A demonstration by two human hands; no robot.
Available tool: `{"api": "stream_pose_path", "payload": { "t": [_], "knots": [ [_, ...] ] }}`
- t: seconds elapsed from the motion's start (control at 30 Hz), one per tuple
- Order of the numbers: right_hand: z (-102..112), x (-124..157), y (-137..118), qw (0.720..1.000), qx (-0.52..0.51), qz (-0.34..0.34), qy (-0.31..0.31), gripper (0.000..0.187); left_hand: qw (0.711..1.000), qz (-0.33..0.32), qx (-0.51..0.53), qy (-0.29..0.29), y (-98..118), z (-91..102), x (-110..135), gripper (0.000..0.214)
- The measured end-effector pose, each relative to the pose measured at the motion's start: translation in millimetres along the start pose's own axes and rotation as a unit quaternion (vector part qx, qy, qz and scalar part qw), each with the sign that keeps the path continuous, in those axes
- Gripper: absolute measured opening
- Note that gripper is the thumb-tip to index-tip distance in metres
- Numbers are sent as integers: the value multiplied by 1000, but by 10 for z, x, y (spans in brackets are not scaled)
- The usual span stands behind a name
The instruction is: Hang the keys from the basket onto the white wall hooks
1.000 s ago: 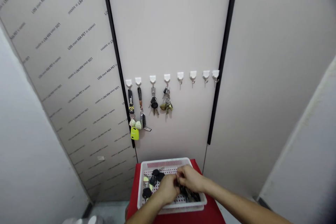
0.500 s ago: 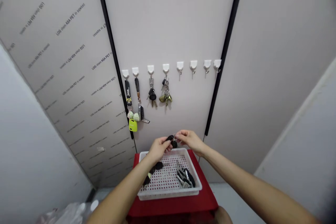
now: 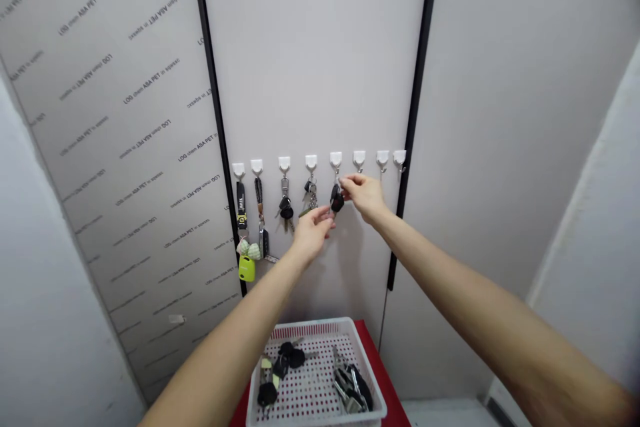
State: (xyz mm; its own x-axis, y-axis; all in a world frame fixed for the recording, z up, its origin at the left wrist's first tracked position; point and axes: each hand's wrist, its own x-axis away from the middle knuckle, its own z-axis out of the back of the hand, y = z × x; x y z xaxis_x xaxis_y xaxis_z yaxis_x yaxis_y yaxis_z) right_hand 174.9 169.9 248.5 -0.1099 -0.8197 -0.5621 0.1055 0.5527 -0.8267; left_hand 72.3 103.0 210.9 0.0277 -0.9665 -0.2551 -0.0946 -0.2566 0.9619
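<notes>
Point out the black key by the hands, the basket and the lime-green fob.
black key (image 3: 337, 199): head view, on its black head.
basket (image 3: 310, 321): head view, on its far rim.
lime-green fob (image 3: 247, 269): head view, on its middle.

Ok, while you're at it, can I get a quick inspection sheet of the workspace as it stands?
Surface: red table under a white perforated basket.
Job's things: black car key at the fifth white hook; more keys in the basket.
Clutter: key sets on four hooks to the left, one with a lime-green fob.
Hands: left hand and right hand both at the key.
Cables: nothing seen.
Surroundings: grey printed wall panel, black trim strip.
</notes>
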Motion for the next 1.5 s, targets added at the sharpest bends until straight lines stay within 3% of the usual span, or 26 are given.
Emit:
{"api": "stream_pose_path", "payload": {
  "t": [0.17, 0.3, 0.43, 0.53, 0.57, 0.63, 0.7, 0.77, 0.87, 0.97, 1.1, 1.23, 1.37, 1.5],
  "knots": [
    [-78, -332, 31, 990, 113, 30, 85, 19, 1000, 14, -21, 2, 40, 0, -36, 33],
    [-99, -428, 104, 977, 191, 42, 82, 20, 998, 46, -38, 12, -138, 90, 50, 31],
    [-41, -268, 161, 970, 232, 38, 61, 24, 994, 88, -65, 7, -472, 217, 188, 26],
    [53, 124, 311, 961, 262, 72, 44, 30, 985, 131, -110, -13, -928, 310, 348, 24],
    [90, 308, 395, 958, 277, 79, 7, 31, 980, 144, -134, -23, -1112, 334, 419, 25],
    [170, 734, 608, 939, 308, 67, -139, 28, 965, 162, -197, -54, -1477, 361, 585, 25],
    [257, 1177, 856, 873, 335, 30, -354, 23, 945, 165, -261, -111, -1775, 360, 761, 26],
    [340, 1554, 1088, 791, 360, 25, -494, 20, 922, 131, -319, -178, -1960, 341, 909, 30],
    [422, 1897, 1310, 724, 420, 70, -542, 22, 888, 36, -392, -240, -2040, 307, 1029, 34],
    [431, 2010, 1363, 694, 456, 106, -547, 24, 861, 12, -446, -244, -2014, 295, 1040, 24],
    [402, 2013, 1358, 689, 461, 93, -552, 20, 851, 31, -469, -234, -1982, 336, 1004, 15],
    [399, 1985, 1367, 716, 443, 82, -533, 18, 867, 29, -455, -201, -1937, 447, 973, 9],
    [388, 1952, 1365, 751, 416, 67, -509, 19, 909, 71, -379, -159, -1884, 586, 936, 5],
    [352, 1943, 1369, 775, 409, 60, -478, 21, 961, 151, -211, -93, -1824, 667, 918, 7]
  ]
}}
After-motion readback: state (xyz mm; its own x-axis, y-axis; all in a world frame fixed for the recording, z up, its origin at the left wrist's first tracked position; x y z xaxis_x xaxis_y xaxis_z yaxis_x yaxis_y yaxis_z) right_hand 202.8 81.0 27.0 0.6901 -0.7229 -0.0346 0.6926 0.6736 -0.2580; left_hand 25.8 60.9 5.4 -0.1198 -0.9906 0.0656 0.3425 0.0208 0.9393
